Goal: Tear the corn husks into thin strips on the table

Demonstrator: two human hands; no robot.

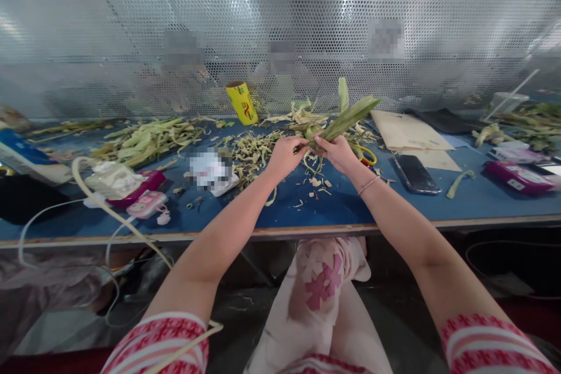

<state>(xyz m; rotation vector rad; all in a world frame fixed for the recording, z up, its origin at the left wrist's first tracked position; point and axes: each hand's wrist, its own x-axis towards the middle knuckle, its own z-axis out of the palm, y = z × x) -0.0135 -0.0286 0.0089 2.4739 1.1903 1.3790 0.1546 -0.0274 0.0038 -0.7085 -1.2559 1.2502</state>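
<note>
Both hands meet over the middle of the blue table. My right hand [337, 153] is closed on the lower end of a bunch of long, dry, greenish leaves [350, 118], which fans up and to the right. My left hand [286, 156] pinches the same end, its fingertips close to those of the right. Beside my right wrist a yellow loop handle [369, 156] sticks out, partly hidden by the hand. Shredded dry leaf scraps [252, 152] lie around and behind my left hand, with small bits on the table below.
A heap of leaves [151, 139] lies left; a yellow tube [242, 103] stands behind. Left are a white-and-magenta device [125, 182] and cables. Right are brown card [407, 130], a phone [416, 173] and a magenta case [517, 177]. A perforated metal panel [307, 11] closes the back.
</note>
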